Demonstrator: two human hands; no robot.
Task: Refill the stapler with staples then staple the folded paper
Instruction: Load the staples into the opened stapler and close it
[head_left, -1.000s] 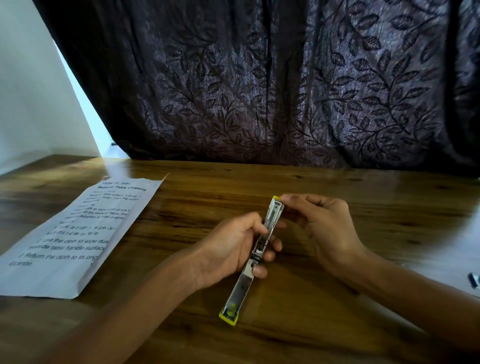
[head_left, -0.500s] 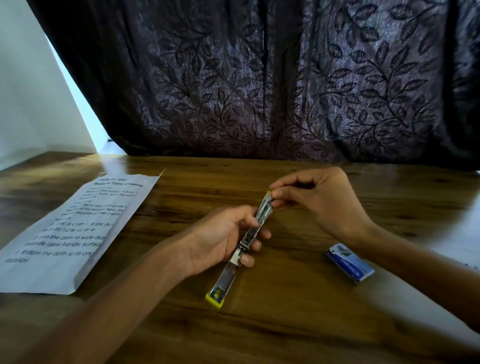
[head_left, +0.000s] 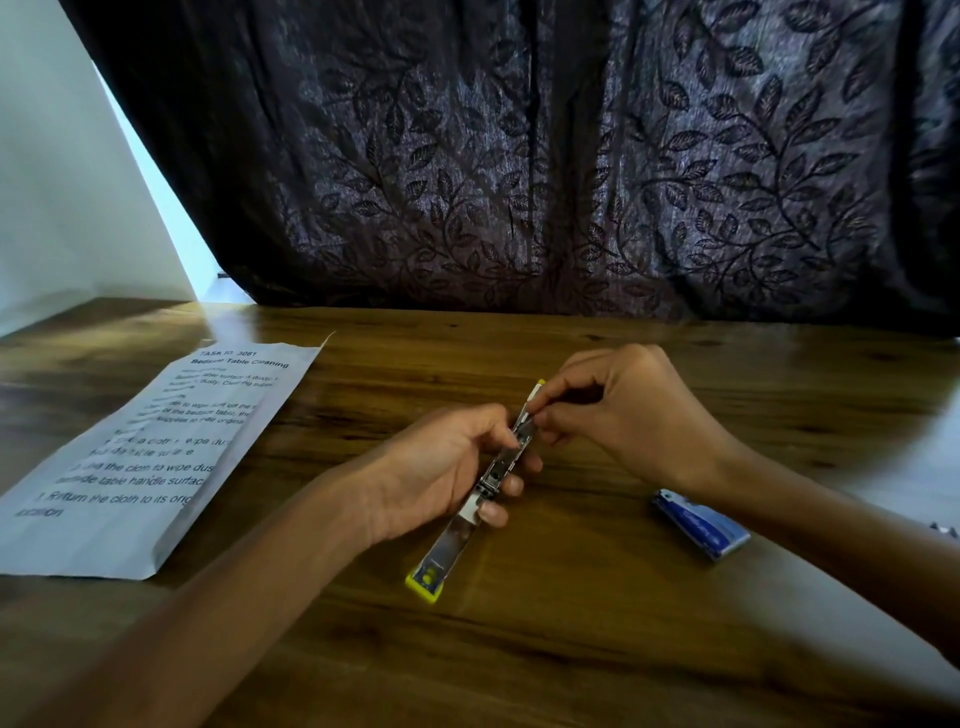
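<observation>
Dark leaf-patterned curtain (head_left: 519, 156) hangs behind a glossy wooden table (head_left: 571, 649), where the folded paper (head_left: 156, 457), light and limp, lies at the left. At centre the left hand (head_left: 441, 467) grips the opened stapler (head_left: 488, 483), stiff, slick metal best held mid-body. The right hand (head_left: 623, 415) pinches at its far end, perhaps staples; a blue staple box (head_left: 701, 525) lies right.

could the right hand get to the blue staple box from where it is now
Probably yes. The blue staple box lies on the table just beside the right forearm, with nothing on it. But the right hand is pinching at the stapler, which the left hand holds, so it must let go first.
</observation>
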